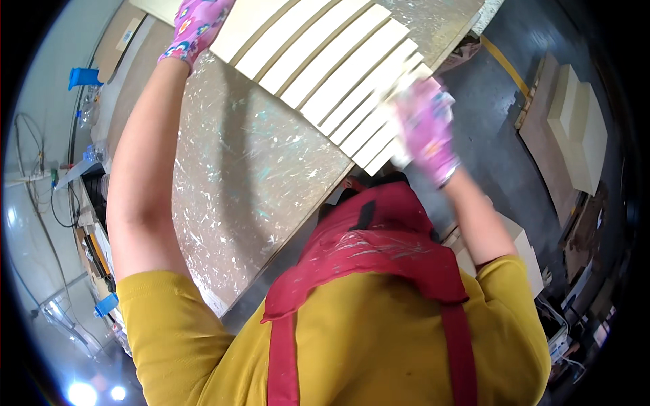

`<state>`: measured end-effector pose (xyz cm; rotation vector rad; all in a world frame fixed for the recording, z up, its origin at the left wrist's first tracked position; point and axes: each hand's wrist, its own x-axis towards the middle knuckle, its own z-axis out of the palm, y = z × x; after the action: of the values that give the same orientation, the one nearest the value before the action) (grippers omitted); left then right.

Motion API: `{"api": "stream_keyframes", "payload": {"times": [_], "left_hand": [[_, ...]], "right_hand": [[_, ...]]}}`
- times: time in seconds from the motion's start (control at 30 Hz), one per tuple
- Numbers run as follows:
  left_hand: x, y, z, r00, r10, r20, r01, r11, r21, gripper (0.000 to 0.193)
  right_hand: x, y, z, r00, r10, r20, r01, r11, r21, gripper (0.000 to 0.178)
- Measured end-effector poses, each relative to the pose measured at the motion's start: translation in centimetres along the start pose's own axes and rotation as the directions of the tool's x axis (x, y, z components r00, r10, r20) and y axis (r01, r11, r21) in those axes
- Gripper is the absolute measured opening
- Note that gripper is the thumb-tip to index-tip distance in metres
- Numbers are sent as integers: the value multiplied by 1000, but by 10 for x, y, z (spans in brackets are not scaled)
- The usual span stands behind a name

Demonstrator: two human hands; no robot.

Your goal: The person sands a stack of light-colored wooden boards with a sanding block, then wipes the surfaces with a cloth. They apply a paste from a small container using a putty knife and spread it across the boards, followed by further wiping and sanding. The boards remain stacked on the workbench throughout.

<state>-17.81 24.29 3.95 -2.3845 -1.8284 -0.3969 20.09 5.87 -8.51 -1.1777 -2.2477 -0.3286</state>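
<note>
Several cream boards or slats [352, 68] lie in a stepped row on a paint-spattered worktable [264, 176], with darker bands between them. My left hand [198, 30], in a pink flowered glove, rests by the far left end of the row. Its fingertips are cut off by the upper edge of the picture. Over the right end of the slats is my right hand [425, 128], in a matching glove and smeared by motion. Something pale shows at its fingers, too blurred to name; whether they grip it I cannot tell.
Large cream blocks and a brown sheet [542, 142] stand on the grey floor to the right. Another pale panel [521, 250] is beside my right arm. Along the left wall are cables, bottles and a blue container [84, 78]. My red apron [365, 250] touches the near table edge.
</note>
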Motion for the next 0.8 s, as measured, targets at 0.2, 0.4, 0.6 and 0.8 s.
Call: {"api": "stream_keyframes", "payload": {"times": [0.2, 0.4, 0.6, 0.8], "left_hand": [[-4, -12, 6, 998, -11, -67, 5, 996, -93, 56], [7, -18, 12, 998, 35, -53, -37, 998, -41, 56], [1, -25, 13, 999, -18, -34, 19, 999, 27, 55], [6, -11, 9, 999, -39, 3, 39, 993, -110, 55]], "right_hand": [[17, -41, -15, 954, 65, 292, -91, 993, 78, 15], [28, 12, -7, 984, 143, 105, -143, 990, -14, 10], [5, -50, -22, 973, 67, 222, -153, 906, 394, 24], [-8, -32, -24, 932, 108, 347, -165, 976, 140, 22]]}}
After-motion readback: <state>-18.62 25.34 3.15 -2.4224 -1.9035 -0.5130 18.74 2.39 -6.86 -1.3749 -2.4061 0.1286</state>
